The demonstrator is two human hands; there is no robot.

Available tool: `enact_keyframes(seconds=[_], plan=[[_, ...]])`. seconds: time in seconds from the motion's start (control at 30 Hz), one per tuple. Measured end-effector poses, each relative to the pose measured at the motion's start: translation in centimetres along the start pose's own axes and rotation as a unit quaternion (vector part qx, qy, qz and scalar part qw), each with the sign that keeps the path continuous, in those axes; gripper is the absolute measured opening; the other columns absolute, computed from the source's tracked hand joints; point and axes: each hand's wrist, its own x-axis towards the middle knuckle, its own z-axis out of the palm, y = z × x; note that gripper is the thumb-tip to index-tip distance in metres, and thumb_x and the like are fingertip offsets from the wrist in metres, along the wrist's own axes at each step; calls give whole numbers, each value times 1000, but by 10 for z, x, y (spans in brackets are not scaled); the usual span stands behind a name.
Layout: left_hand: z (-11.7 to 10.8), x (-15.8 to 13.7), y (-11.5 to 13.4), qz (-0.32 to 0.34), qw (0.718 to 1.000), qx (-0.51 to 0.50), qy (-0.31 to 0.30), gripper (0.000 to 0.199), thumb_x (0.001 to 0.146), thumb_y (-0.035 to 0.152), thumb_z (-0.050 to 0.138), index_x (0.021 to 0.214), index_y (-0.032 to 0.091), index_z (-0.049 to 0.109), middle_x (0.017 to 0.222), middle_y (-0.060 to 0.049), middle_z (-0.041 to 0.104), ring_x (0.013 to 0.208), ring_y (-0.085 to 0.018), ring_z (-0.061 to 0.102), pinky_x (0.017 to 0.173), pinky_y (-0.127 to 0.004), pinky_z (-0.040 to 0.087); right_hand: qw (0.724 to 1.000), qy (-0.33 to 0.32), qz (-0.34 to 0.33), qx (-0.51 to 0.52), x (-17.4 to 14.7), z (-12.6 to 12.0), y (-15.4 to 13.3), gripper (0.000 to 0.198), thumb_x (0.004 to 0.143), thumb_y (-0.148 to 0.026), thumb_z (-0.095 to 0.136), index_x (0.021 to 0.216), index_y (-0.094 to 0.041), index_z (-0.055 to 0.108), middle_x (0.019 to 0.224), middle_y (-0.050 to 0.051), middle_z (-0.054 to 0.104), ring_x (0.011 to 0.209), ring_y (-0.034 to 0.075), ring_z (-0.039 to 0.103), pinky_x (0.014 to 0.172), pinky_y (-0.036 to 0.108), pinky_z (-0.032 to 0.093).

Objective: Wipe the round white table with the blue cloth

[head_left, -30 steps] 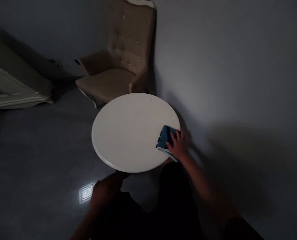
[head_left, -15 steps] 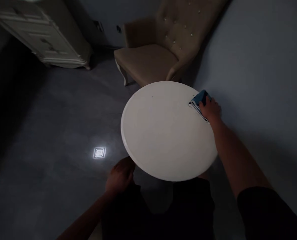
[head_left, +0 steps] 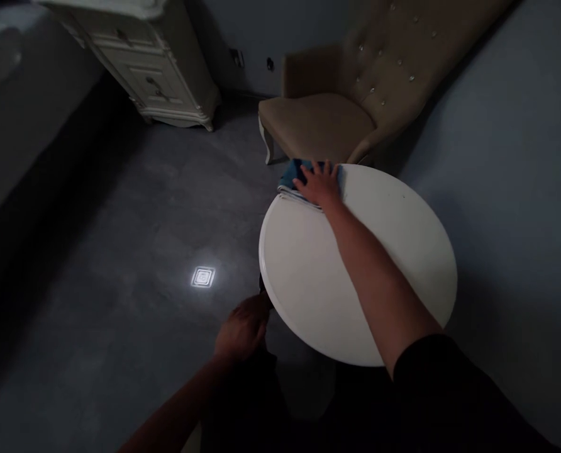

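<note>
My right hand [head_left: 319, 185] holds a folded blue cloth [head_left: 290, 176] with a pale edge down against the far left rim of a round white table [head_left: 322, 270]. Its fingers are splayed over the cloth, and the forearm reaches across the tabletop. Beside the table's near left edge, my left hand [head_left: 243, 330] is curled closed in shadow. Its fingertips are hidden, and what they grip, if anything, cannot be made out.
A tan tufted armchair [head_left: 318, 123] stands just behind the table. Farther left are a white cabinet [head_left: 153, 82] and a grey bed-like surface [head_left: 30, 119]. A grey wall [head_left: 511, 189] runs along the right. A lit square [head_left: 203, 277] shows on the dark floor.
My right hand and the cloth have moved left along the table's far side, from the right rim to the far left rim. The view has shifted left; my left hand stays by the edge.
</note>
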Motion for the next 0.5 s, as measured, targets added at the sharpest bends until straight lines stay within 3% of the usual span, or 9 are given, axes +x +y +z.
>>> enact_keyframes(seconds=[0.13, 0.27, 0.37, 0.5], plan=[[-12, 1, 20, -25, 999, 11, -42, 39, 109, 38, 53, 128, 29, 86, 136, -10, 82, 131, -32, 73, 116, -46, 56, 995, 0, -102, 22, -80, 0, -79, 80, 114, -74, 48, 176, -24, 51, 188, 10, 35, 173, 51, 23, 138, 77, 10], [-11, -6, 33, -59, 994, 48, -73, 41, 109, 42, 52, 125, 29, 87, 123, -9, 85, 116, -30, 77, 106, -40, 55, 986, -4, -164, 17, -200, 2, -113, 79, 110, -78, 51, 176, -33, 51, 190, -2, 32, 175, 47, 24, 142, 70, 14], [-6, -13, 38, -77, 988, 103, -84, 41, 107, 46, 55, 122, 26, 88, 121, -13, 86, 114, -33, 79, 103, -41, 55, 985, -2, -173, -5, -297, 6, -103, 79, 108, -83, 46, 176, -43, 47, 190, -11, 29, 177, 41, 22, 145, 65, 18], [-2, -21, 49, -88, 982, 140, -87, 45, 108, 50, 53, 115, 25, 89, 114, -15, 86, 110, -33, 79, 99, -40, 54, 989, 6, -143, -23, -410, 11, -49, 82, 106, -86, 40, 177, -46, 45, 190, -11, 29, 178, 39, 20, 144, 65, 24]])
